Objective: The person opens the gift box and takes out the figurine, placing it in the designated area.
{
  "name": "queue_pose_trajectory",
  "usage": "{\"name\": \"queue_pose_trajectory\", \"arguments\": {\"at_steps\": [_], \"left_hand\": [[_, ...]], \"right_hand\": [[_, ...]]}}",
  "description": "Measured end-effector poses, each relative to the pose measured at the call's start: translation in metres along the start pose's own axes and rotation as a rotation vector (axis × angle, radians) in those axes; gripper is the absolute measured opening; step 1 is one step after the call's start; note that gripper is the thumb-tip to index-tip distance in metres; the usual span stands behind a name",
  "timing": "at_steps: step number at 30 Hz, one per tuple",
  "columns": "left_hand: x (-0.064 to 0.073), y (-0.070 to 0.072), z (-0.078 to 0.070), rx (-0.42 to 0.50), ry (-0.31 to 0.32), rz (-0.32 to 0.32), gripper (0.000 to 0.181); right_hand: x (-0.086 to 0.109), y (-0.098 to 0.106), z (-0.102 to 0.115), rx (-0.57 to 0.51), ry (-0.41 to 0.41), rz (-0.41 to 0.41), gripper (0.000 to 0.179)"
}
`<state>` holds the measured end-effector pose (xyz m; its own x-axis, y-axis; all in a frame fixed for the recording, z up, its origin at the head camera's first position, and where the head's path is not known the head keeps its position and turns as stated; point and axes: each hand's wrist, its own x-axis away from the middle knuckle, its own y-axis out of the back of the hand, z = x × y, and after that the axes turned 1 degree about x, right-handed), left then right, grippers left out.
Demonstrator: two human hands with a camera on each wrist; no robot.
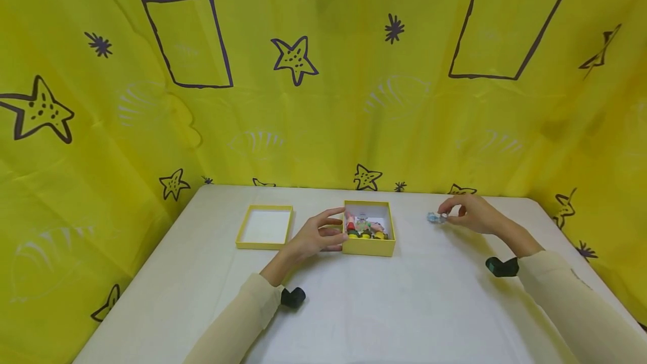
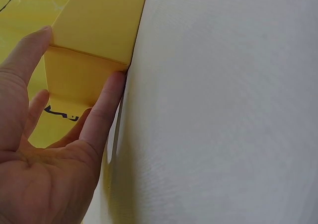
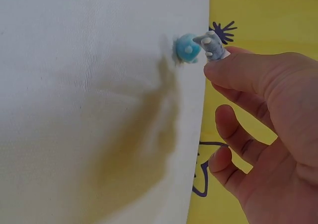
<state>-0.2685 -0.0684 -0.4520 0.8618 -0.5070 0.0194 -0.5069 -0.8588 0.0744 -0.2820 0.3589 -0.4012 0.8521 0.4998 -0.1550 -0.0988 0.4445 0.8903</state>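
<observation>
A yellow box (image 1: 369,247) with a white inside stands on the table, several small toy figures (image 1: 365,228) lying in it. Against its left side rests my left hand (image 1: 315,236), fingers spread and touching the wall and edges; the left wrist view shows the fingertips on the yellow box wall (image 2: 82,75). To the right of the box, my right hand (image 1: 471,213) pinches a small grey toy figure (image 3: 213,46) between thumb and forefinger. Beside that figure, a light blue toy figure (image 3: 188,48) is on the table.
A shallow yellow-edged box lid (image 1: 265,228), white inside, lies to the left of the left hand. White cloth covers the table (image 1: 384,313). A yellow curtain (image 1: 323,111) with dark starfish drawings hangs behind the table and at both sides.
</observation>
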Motion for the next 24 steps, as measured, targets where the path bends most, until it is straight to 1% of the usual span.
{"name": "queue_pose_trajectory", "arguments": {"at_steps": [5, 12, 22, 24], "left_hand": [[0.000, -0.001, 0.001, 0.002, 0.002, -0.003, 0.074], [0.000, -0.001, -0.001, 0.034, 0.010, -0.001, 0.074], [0.000, -0.001, 0.000, 0.036, 0.022, -0.006, 0.074], [0.000, -0.001, 0.000, 0.040, 0.027, -0.008, 0.074]], "right_hand": [[0.001, -0.002, -0.008, 0.009, -0.025, -0.004, 0.018], [-0.002, -0.006, -0.017, 0.014, -0.048, -0.009, 0.019], [-0.007, -0.011, -0.017, -0.011, -0.063, 0.003, 0.019], [-0.009, -0.012, -0.018, -0.010, -0.056, 0.005, 0.019]]}}
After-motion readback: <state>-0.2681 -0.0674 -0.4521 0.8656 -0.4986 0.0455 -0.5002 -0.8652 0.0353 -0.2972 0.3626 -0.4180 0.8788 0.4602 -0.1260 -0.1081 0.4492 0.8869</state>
